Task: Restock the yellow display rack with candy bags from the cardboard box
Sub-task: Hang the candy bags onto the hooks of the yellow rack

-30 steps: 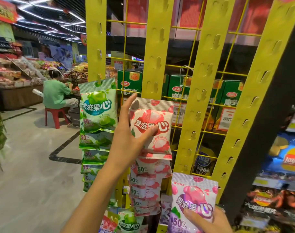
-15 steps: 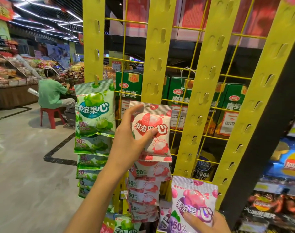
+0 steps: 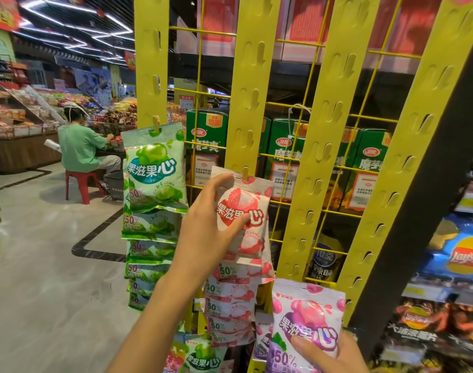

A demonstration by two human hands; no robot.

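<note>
Head view: left hand (image 3: 211, 227) pinches the red bag (image 3: 246, 211), thumb on the front, fingers curled round the top left corner. Half a second ago the bag's top seal covered the hook (image 3: 245, 172); now the tab pokes through the seal, so the bag looks hung on the rack's (image 3: 149, 63) second strip (image 3: 252, 76), above the stack of red bags (image 3: 230, 305). Likely only the release is left.

Right hand (image 3: 335, 354) grips the purple bag (image 3: 308, 316) low right, thumb across the front, as before. It's probably next. Box not in view.

Room: the third strip (image 3: 324, 130) shows bare hooks and sits just above the purple bag. Green bags (image 3: 155, 170) hang just beside the left hand, so pull straight back. The black post (image 3: 418, 211) bounds the right side.
</note>
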